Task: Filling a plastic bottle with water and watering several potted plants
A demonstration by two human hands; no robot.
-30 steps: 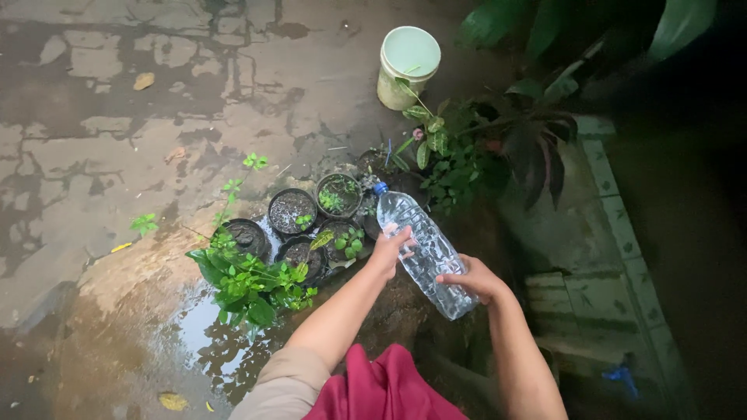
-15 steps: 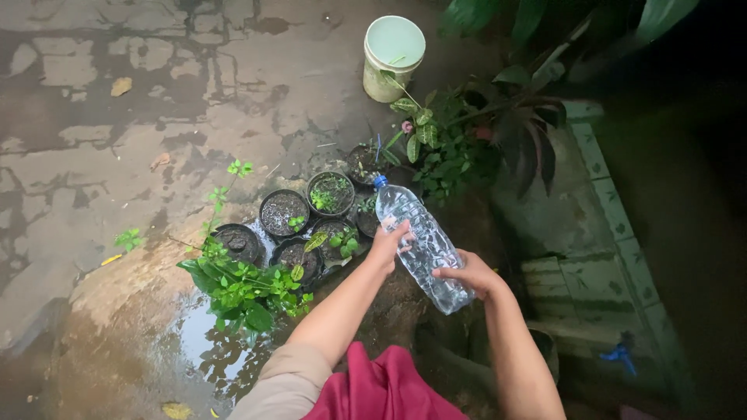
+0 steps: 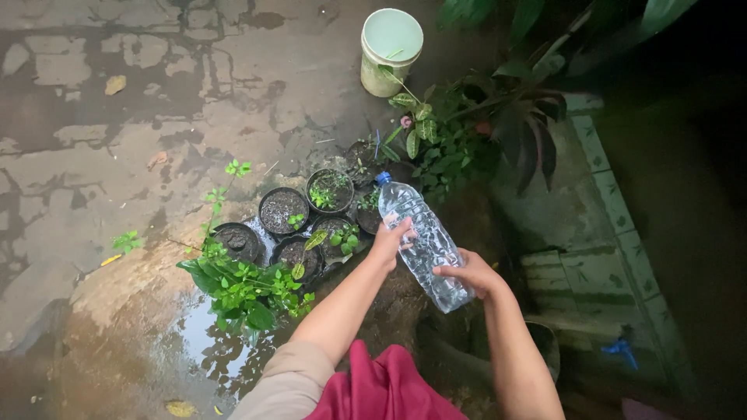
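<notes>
Above the cluster of small black pots (image 3: 311, 225), a clear plastic bottle (image 3: 424, 241) hangs tilted, its blue cap (image 3: 382, 177) pointing up and away from the person and its base lower and nearer the body. Both bare hands hold it. The left hand (image 3: 391, 243) meets the bottle's upper half from the left side: the fingers (image 3: 405, 231) curl onto the ribbed wall just below the shoulder, with the palm against the side facing the pots. The right hand (image 3: 471, 274) grips the lower part near the base, its fingers (image 3: 451, 271) wrapped over the top of the wall from the right, so the base shows just beneath the hand. Between the two hands a stretch of bare bottle wall remains visible. Whether the thumbs close around the far side cannot be seen.

The bottle's neck lies over the pot edge nearest the leafy plants, just beside a pot holding a small green seedling (image 3: 347, 236). To the left of the pots a low leafy weed (image 3: 241, 292) spreads over wet ground, with a puddle (image 3: 194, 334) beside it. Farther off, well apart from the hands, a pale green bucket (image 3: 391, 48) stands on the wet concrete (image 3: 117, 117), and a dark-leaved plant (image 3: 513, 124) grows to its right beside a tiled step (image 3: 599, 264).
</notes>
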